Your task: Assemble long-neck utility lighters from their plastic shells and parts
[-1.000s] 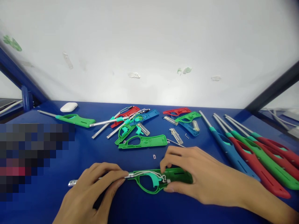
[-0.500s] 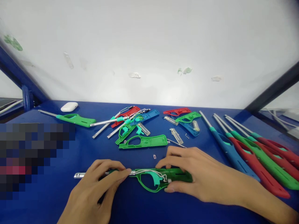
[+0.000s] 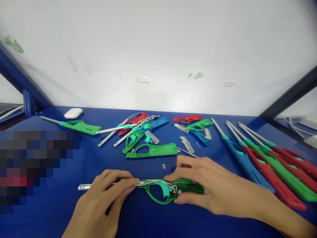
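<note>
A green gas lighter (image 3: 153, 198) lies opened in front of me, its half shell facing up. White wires and a teal trigger (image 3: 165, 190) show inside it. My left hand (image 3: 104, 195) pinches the lighter's metal tube (image 3: 84, 187) where it meets the shell. Around the handle end, my right hand (image 3: 198, 185) grips the shell between thumb and fingers; part of the handle is hidden beneath it. Just beyond lies a loose green half shell (image 3: 158, 149), and a tiny pinkish metal piece (image 3: 163, 166) rests between the two.
Opened lighters with wires (image 3: 138, 127) and clear fuel tanks (image 3: 187, 144) lie toward the wall. Several whole lighters (image 3: 267, 165) are lined up at the right. A green lighter (image 3: 81, 127) and a white earbud case (image 3: 73, 113) sit at the back left. Pixelated blocks cover the left edge.
Almost nothing differs. My left hand's fingers have shifted very slightly at the tube; both hands keep their hold on the lighter.
</note>
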The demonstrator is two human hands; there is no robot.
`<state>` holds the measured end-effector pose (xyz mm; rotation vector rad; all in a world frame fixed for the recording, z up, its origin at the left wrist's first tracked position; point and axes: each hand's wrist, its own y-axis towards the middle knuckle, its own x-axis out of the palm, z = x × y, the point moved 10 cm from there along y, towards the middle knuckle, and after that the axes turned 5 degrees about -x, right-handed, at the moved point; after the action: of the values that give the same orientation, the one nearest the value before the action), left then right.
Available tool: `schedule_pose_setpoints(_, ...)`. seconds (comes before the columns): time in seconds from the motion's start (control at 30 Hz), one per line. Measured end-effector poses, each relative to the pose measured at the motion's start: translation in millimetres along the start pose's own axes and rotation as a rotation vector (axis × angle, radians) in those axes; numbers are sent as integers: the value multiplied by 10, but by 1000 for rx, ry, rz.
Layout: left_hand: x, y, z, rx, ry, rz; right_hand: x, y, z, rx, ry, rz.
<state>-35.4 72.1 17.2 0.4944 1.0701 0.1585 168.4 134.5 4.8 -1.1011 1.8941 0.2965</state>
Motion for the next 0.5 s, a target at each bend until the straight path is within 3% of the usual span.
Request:
schedule_pose_setpoints(0.1,-44,25,47,23,-18,43,2,9,3,7,3,-6)
schedule_pose_setpoints(0.3,-14,23,57,61,1,19,-15,-1,-10,2,3,-2)
schedule_pose_setpoints(0.5,-18,3,67,33,-6,53,-18,-23,-41,-37,-4,13)
